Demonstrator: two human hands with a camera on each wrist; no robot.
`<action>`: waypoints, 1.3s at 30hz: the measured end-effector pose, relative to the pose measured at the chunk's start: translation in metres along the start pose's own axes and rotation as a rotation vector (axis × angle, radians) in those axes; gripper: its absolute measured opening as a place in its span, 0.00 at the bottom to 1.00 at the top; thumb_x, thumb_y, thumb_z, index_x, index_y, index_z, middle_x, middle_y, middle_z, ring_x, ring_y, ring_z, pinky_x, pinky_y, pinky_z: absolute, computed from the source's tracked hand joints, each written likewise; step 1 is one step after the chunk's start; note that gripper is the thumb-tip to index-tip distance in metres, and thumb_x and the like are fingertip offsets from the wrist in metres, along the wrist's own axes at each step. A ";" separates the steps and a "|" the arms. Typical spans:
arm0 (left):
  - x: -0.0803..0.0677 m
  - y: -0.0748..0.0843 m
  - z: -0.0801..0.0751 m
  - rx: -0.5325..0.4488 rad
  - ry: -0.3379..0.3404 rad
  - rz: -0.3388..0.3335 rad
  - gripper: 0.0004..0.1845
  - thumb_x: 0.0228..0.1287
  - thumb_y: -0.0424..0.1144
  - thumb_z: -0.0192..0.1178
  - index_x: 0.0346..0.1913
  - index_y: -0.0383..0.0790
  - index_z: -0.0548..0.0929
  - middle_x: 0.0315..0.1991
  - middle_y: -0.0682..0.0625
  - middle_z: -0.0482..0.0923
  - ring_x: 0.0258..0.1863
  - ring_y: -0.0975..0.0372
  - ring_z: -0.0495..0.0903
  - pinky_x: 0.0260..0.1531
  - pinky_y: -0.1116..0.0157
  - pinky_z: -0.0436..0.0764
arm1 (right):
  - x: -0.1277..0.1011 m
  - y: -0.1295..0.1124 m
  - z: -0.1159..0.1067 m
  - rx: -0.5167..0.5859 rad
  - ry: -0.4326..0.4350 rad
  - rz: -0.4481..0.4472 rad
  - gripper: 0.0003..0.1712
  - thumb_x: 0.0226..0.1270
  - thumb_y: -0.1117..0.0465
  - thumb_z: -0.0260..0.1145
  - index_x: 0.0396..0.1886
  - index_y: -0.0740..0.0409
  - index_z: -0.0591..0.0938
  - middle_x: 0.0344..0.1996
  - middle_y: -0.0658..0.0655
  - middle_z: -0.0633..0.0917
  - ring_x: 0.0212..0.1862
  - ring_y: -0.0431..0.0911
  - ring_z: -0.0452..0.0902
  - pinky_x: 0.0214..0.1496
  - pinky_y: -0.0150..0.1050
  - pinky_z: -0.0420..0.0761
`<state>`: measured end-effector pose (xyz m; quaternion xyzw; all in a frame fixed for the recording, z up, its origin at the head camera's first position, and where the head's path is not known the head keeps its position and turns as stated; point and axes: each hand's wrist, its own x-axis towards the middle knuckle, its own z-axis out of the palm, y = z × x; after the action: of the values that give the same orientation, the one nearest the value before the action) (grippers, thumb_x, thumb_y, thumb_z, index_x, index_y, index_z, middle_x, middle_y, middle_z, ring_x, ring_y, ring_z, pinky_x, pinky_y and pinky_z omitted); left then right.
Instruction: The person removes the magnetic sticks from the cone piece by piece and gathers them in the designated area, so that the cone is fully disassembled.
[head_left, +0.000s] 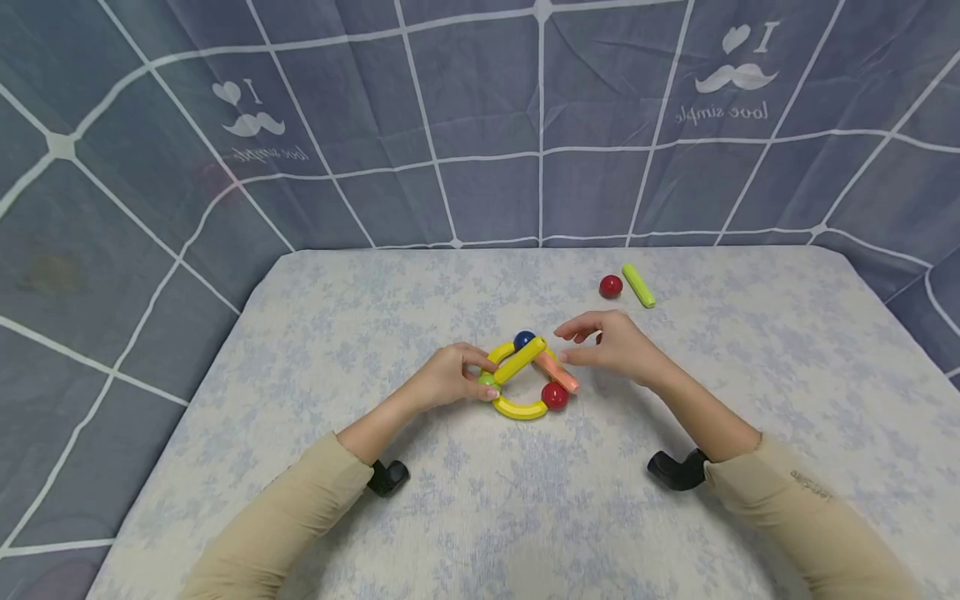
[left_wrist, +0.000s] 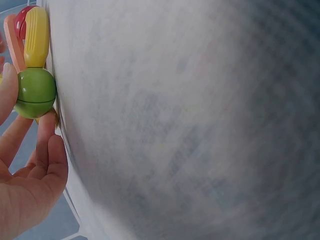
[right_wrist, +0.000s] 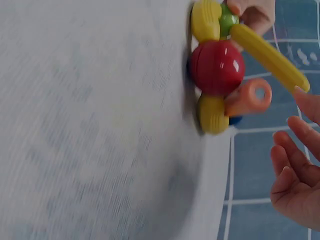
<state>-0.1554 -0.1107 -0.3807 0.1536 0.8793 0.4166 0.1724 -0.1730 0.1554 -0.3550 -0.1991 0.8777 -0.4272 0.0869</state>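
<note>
My left hand [head_left: 448, 377] pinches a glossy green ball [left_wrist: 36, 92] between thumb and fingers. The ball belongs to a ring of curved yellow pieces [head_left: 521, 409] joined with a blue ball [head_left: 524, 339] and a red ball [head_left: 555, 396]. A straight yellow rod [head_left: 521, 360] slants up from the green ball, its far end raised. An orange rod [right_wrist: 250, 97] with a hollow end leans across the ring's right side. My right hand [head_left: 611, 343] hovers just right of the ring, fingers loosely bent and holding nothing; its thumb tip appears close to the yellow rod's end in the right wrist view.
Farther back on the patterned tablecloth [head_left: 465, 517] lie a loose red ball [head_left: 611, 287] and a light green rod [head_left: 639, 286]. Black wrist-worn pieces [head_left: 677, 470] show under both sleeves. A grey-blue checked curtain [head_left: 487, 200] hangs behind the table.
</note>
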 end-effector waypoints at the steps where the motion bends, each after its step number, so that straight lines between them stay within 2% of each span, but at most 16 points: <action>1: 0.000 0.000 0.000 0.001 -0.002 0.001 0.20 0.49 0.37 0.72 0.47 0.37 0.84 0.56 0.43 0.72 0.40 0.59 0.77 0.37 0.68 0.78 | 0.000 -0.003 0.003 0.010 -0.004 -0.014 0.19 0.53 0.61 0.72 0.45 0.62 0.84 0.39 0.57 0.84 0.42 0.51 0.73 0.42 0.42 0.71; 5: 0.000 -0.001 -0.001 0.004 -0.010 0.011 0.20 0.50 0.37 0.71 0.48 0.36 0.84 0.57 0.42 0.71 0.41 0.58 0.77 0.38 0.68 0.79 | 0.002 -0.016 0.012 0.071 -0.002 -0.057 0.15 0.53 0.61 0.73 0.41 0.61 0.85 0.32 0.54 0.84 0.35 0.51 0.73 0.33 0.36 0.69; 8: 0.001 -0.001 -0.002 0.001 -0.019 0.011 0.20 0.50 0.36 0.71 0.49 0.35 0.83 0.57 0.42 0.71 0.42 0.57 0.77 0.38 0.67 0.79 | 0.003 -0.023 0.017 0.150 -0.002 -0.058 0.14 0.54 0.62 0.72 0.41 0.62 0.85 0.30 0.54 0.84 0.32 0.52 0.74 0.30 0.33 0.71; 14: 0.000 0.000 -0.002 -0.002 -0.027 -0.016 0.21 0.50 0.35 0.71 0.49 0.33 0.82 0.57 0.41 0.71 0.41 0.58 0.78 0.37 0.68 0.79 | 0.006 -0.035 0.031 0.268 -0.035 -0.029 0.15 0.55 0.65 0.70 0.43 0.64 0.83 0.34 0.56 0.84 0.37 0.48 0.79 0.39 0.37 0.79; 18: 0.000 0.001 -0.001 -0.018 -0.040 -0.024 0.22 0.51 0.34 0.71 0.50 0.31 0.81 0.57 0.42 0.71 0.40 0.59 0.79 0.35 0.68 0.79 | 0.007 -0.039 0.042 0.281 -0.070 -0.048 0.15 0.55 0.67 0.70 0.44 0.67 0.82 0.35 0.58 0.84 0.38 0.48 0.80 0.40 0.37 0.80; 21: 0.001 0.003 -0.002 -0.043 -0.050 -0.024 0.22 0.51 0.33 0.70 0.50 0.31 0.81 0.57 0.43 0.71 0.39 0.59 0.79 0.35 0.68 0.80 | 0.009 -0.039 0.049 0.286 -0.087 -0.099 0.15 0.55 0.69 0.70 0.43 0.69 0.82 0.36 0.60 0.84 0.38 0.48 0.81 0.40 0.35 0.80; 25: 0.001 0.004 -0.006 -0.057 -0.059 -0.031 0.20 0.51 0.33 0.70 0.49 0.33 0.82 0.56 0.44 0.72 0.40 0.59 0.80 0.35 0.67 0.80 | 0.013 -0.042 0.056 0.291 -0.079 -0.132 0.14 0.54 0.69 0.70 0.42 0.68 0.82 0.37 0.60 0.84 0.38 0.48 0.82 0.41 0.35 0.80; 33: -0.001 0.001 -0.005 -0.074 -0.071 -0.009 0.17 0.49 0.31 0.71 0.45 0.37 0.84 0.51 0.46 0.74 0.34 0.60 0.79 0.32 0.66 0.79 | 0.015 -0.047 0.067 0.331 -0.072 -0.046 0.16 0.54 0.70 0.70 0.44 0.68 0.80 0.35 0.59 0.84 0.38 0.48 0.82 0.41 0.35 0.80; 39: 0.001 0.003 -0.005 -0.102 -0.082 0.011 0.18 0.50 0.30 0.70 0.47 0.37 0.83 0.47 0.45 0.74 0.30 0.61 0.79 0.31 0.66 0.79 | 0.017 -0.048 0.070 0.307 -0.075 -0.055 0.16 0.57 0.69 0.68 0.45 0.68 0.79 0.38 0.60 0.83 0.41 0.48 0.82 0.43 0.35 0.80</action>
<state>-0.1579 -0.1122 -0.3751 0.1661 0.8483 0.4552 0.2136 -0.1523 0.0716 -0.3609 -0.2233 0.7924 -0.5508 0.1373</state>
